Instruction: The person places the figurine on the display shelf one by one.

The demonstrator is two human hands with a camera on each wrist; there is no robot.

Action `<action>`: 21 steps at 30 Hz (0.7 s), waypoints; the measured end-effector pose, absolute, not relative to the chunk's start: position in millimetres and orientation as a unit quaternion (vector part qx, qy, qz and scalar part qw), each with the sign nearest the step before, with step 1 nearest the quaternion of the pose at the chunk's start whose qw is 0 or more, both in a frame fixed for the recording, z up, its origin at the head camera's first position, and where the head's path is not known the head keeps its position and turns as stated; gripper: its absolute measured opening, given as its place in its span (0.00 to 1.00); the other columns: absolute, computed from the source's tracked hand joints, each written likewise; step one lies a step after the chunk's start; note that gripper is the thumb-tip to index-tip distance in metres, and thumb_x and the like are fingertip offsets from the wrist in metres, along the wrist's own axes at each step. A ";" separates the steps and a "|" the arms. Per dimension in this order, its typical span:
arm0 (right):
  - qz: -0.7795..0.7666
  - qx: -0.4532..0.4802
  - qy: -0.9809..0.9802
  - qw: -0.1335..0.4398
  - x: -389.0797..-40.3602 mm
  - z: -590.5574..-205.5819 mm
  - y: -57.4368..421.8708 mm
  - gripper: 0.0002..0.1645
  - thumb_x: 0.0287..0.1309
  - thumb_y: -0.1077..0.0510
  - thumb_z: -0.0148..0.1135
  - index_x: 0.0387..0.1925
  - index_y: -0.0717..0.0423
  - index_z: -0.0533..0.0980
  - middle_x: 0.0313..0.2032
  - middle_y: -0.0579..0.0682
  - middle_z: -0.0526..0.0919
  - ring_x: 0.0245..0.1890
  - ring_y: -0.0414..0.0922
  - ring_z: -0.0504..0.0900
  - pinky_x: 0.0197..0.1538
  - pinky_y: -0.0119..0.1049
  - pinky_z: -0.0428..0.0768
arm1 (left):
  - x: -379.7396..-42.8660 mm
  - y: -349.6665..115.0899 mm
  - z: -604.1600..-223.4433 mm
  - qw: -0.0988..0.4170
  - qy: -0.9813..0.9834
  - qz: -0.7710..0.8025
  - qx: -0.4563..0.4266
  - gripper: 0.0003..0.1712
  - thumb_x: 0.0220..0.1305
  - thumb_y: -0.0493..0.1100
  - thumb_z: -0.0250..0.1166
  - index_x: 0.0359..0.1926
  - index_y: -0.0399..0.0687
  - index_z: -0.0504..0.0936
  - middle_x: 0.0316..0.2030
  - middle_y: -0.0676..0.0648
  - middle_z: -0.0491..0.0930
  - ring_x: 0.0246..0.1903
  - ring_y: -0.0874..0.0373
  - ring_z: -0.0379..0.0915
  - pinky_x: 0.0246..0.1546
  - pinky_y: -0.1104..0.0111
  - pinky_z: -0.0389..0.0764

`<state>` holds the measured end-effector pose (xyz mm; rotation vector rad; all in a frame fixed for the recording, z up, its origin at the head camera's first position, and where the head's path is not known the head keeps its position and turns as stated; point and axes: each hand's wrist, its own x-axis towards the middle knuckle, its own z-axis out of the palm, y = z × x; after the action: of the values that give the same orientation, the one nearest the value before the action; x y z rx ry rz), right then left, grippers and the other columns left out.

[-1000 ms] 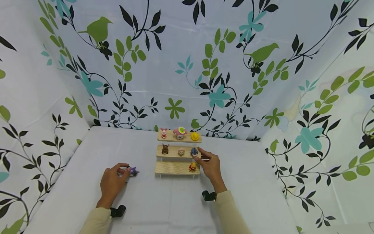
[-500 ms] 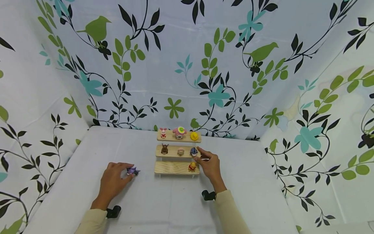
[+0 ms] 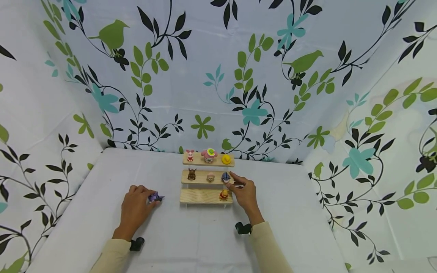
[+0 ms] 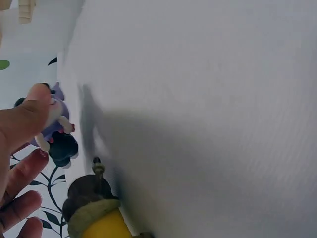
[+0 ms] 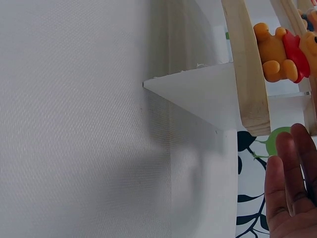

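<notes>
In the head view my left hand (image 3: 136,208) pinches a small purple figurine (image 3: 156,197) between thumb and fingers, low over the white table. Up close in the left wrist view, the thumb presses the front of this purple figurine (image 4: 57,111), which has white and dark parts. Below it shows a yellow object (image 4: 104,223) with a dark, olive-rimmed top; the rest is cut off. At the right end of the middle shelf, thumb and forefinger of my right hand (image 3: 246,195) lie around a blue figurine (image 3: 225,177). In the right wrist view its other fingers (image 5: 275,183) extend loosely beside the shelf.
A three-tier wooden stand (image 3: 199,196) bears several figurines. A red-and-yellow bear (image 3: 223,195) is on the bottom tier; a brown figurine (image 3: 192,174) and a pale one (image 3: 210,177) are on the middle. A yellow duck (image 3: 226,159) is on top. Patterned cloth (image 3: 205,94) encloses the table.
My left thumb and fingers spread apart around the purple figurine, then drew together on it. The figurine stays almost in place. My right hand keeps its spot at the stand.
</notes>
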<state>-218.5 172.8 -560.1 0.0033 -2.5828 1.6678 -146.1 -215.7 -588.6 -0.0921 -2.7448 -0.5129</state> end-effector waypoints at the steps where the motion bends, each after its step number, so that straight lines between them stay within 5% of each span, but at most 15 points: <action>1: 0.542 0.002 -0.840 0.034 -218.7 -559.8 172.9 0.29 0.60 0.52 0.78 0.63 0.34 0.84 0.60 0.45 0.88 0.52 0.46 0.85 0.53 0.31 0.82 | -145.0 -214.6 -588.3 0.180 -0.965 -0.186 -0.029 0.25 0.50 0.47 0.86 0.48 0.42 0.91 0.40 0.40 0.86 0.47 0.42 0.74 0.42 0.50 0.76; 21: 0.534 0.011 -0.844 0.043 -219.0 -563.0 172.9 0.29 0.61 0.52 0.77 0.64 0.35 0.84 0.59 0.46 0.89 0.51 0.45 0.85 0.52 0.31 0.83 | -134.6 -167.2 -560.3 0.234 -0.916 -0.323 -0.023 0.23 0.55 0.48 0.85 0.50 0.48 0.90 0.41 0.47 0.90 0.45 0.53 0.74 0.43 0.53 0.79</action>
<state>-219.0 172.9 -563.0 0.0338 -2.5822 1.6336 -134.6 -167.2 -560.3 -0.0620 -2.5155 -0.8876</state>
